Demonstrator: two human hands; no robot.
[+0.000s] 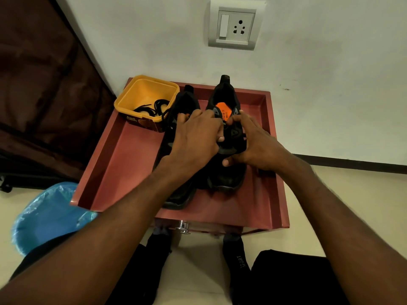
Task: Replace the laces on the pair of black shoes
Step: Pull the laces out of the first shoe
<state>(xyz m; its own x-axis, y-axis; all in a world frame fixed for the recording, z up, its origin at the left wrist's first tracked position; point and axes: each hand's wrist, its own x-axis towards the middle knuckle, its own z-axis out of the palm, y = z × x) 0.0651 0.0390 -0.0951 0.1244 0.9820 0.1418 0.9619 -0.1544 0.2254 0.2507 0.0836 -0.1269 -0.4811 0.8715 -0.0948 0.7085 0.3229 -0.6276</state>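
two black shoes stand side by side in a reddish-brown tray (123, 164), toes toward the person and heels toward the white wall (330, 73). the right shoe (226, 172) shows an orange insole label inside its opening; the left shoe (182, 102) sits just beside it, partly covered by the left forearm.

both hands are on the right shoe, over its tongue and eyelet area. the left hand (196, 137) reaches across from the left, its fingers curled down onto the upper part of the shoe. the right hand (251, 142) grips from the other side, fingers bent over the tongue and the thumb pressed against the shoe's front. the fingers seem to pinch something at the eyelets, but the dark material makes it hard to tell whether it is a lace or the shoe's own fabric.

in the tray's far left corner stands a yellow tub (149, 93), touching the left shoe's side, with coiled black laces (154, 108) lying in it; one strand hangs over its rim toward the left shoe.

a blue bin (48, 216) stands on the floor left of the tray. a wall socket (234, 26) is mounted above. black-socked feet show below the tray.
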